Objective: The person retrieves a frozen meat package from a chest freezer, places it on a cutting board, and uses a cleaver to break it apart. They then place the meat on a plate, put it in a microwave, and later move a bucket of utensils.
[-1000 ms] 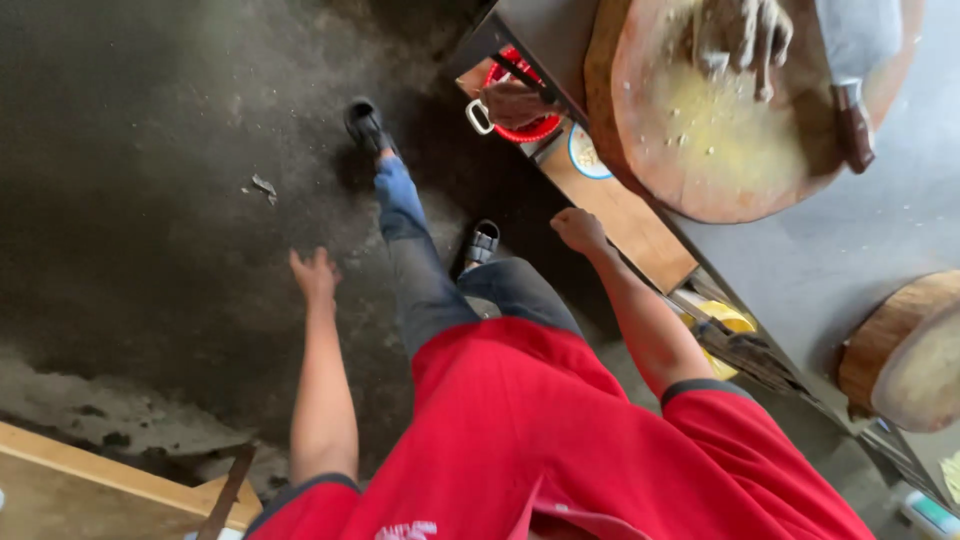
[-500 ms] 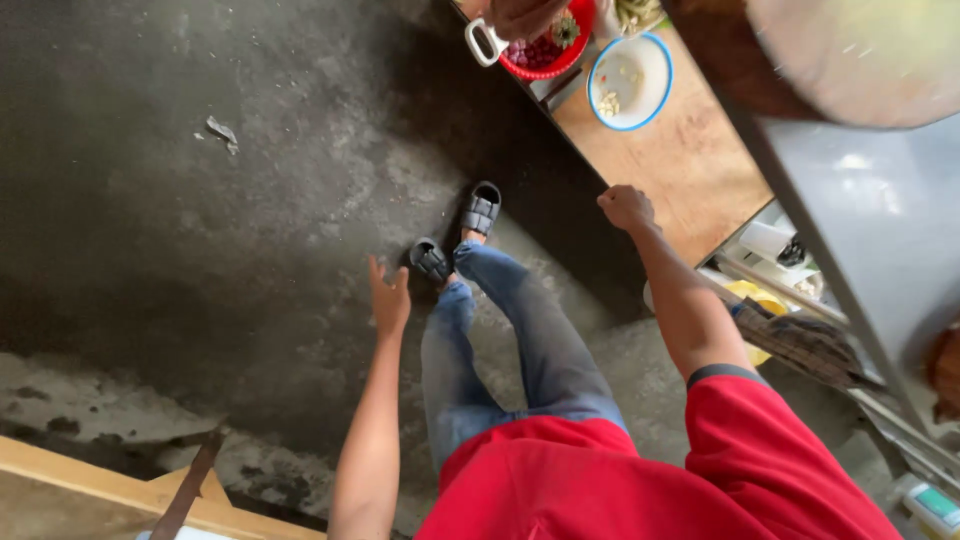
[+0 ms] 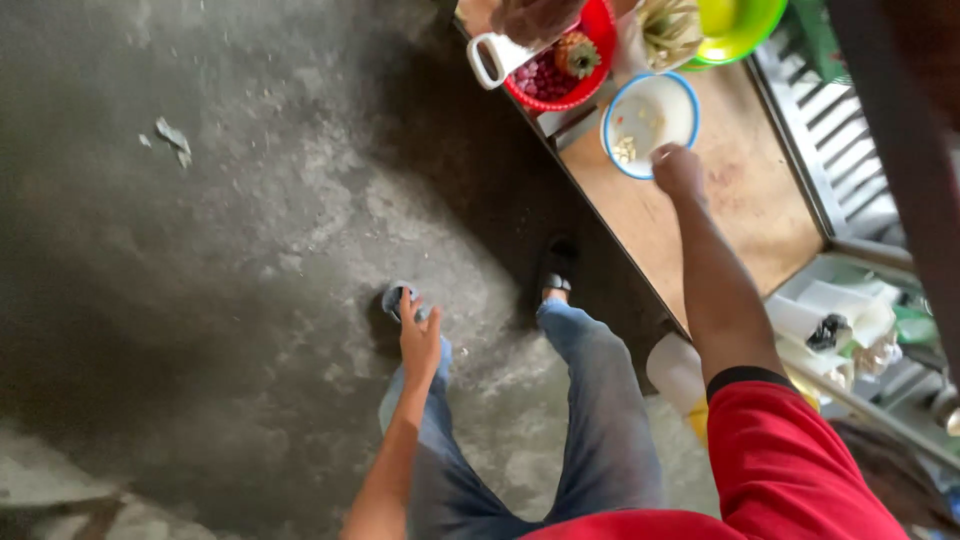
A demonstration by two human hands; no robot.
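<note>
Head view: the right hand (image 3: 679,170) reached out over the wooden desk (image 3: 700,220), fingers curled loosely, touching the near rim of a white bowl (image 3: 650,125) with a blue edge; whether it gripped the rim could not be told. The bowl was round, shallow, sat upright near the desk's far end, with a few pale bits inside; being round, it had no long axis to speak of. Just beyond it stood a red basket (image 3: 560,70) of fruit and a green bowl (image 3: 740,25). The left hand (image 3: 420,340) hung free over the concrete floor (image 3: 200,300), fingers spread and holding nothing, above the person's jeans (image 3: 600,400).
</note>
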